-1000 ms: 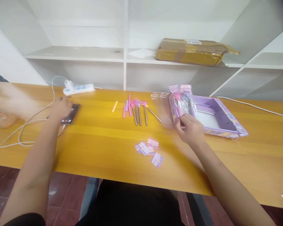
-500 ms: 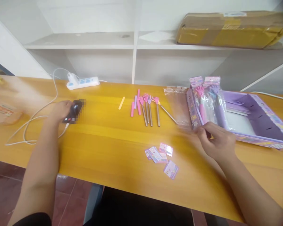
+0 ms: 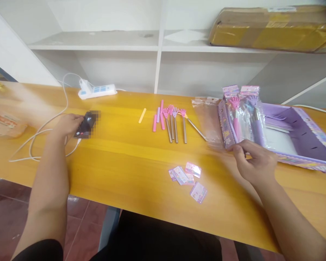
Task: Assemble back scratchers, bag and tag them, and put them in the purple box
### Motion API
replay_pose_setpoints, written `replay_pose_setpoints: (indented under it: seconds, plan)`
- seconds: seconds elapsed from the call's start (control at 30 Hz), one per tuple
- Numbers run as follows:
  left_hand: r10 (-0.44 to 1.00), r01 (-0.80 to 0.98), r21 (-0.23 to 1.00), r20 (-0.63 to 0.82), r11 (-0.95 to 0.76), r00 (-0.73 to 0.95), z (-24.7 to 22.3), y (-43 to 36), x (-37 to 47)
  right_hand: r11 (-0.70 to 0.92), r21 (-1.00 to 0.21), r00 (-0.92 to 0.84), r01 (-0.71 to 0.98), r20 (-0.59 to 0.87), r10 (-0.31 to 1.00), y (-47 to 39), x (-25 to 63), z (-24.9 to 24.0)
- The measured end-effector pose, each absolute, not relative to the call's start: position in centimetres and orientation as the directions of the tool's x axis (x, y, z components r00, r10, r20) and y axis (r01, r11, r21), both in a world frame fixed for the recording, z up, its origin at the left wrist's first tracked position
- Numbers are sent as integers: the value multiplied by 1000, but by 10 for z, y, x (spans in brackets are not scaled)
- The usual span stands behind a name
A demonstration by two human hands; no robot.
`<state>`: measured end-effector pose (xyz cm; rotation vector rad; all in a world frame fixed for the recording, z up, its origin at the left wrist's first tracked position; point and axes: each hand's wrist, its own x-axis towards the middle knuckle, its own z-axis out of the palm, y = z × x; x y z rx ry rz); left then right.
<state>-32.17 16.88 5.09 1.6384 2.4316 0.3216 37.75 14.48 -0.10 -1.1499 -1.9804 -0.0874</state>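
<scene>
My left hand (image 3: 67,125) is closed at the left edge of a black phone (image 3: 87,124), whose right side is pixelated. Near the front left corner of a purple box (image 3: 309,127), my right hand (image 3: 254,159) has its fingers curled and thumb pressed in; what they hold is hidden. Bagged pink (image 3: 235,121) and purple (image 3: 256,127) hand-shaped scratchers lie at the box's left end. Loose metal-handled scratchers (image 3: 176,125) lie mid-table beside pink and purple tubes (image 3: 162,115) and a yellow one (image 3: 142,115). Several small printed cards (image 3: 180,175) lie nearer me.
A clear plastic bag (image 3: 209,123) lies left of the box. Behind the phone is a white power strip (image 3: 97,91), with a white cable (image 3: 31,146) looping at left. An orange packet (image 3: 7,122) is far left. A taped carton (image 3: 271,30) sits on the shelf.
The view has shifted slightly, moving the table items a little up and to the right in the picture. Both hands keep nearly the same places beside the phone and box.
</scene>
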Motion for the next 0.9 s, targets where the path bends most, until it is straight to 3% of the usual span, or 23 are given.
replay_pose_setpoints:
  seconds: [0.13,0.33,0.53,0.9]
  plan:
    - [959,929,246,-7,275,-282,57,168,-321,566,-341,-244,751,653,717,143,376,-1]
    - [908,889,209,12,407,-418,58,165,-320,502,-391,-205,771,595,778,143,376,-2]
    - [930,909,206,-19,362,-367,54,164,-320,503,-387,-209,773,594,777,143,377,-2]
    - [887,842,302,-24,446,-461,56,165,-318,494,-389,-205,777,585,784,143,377,-1]
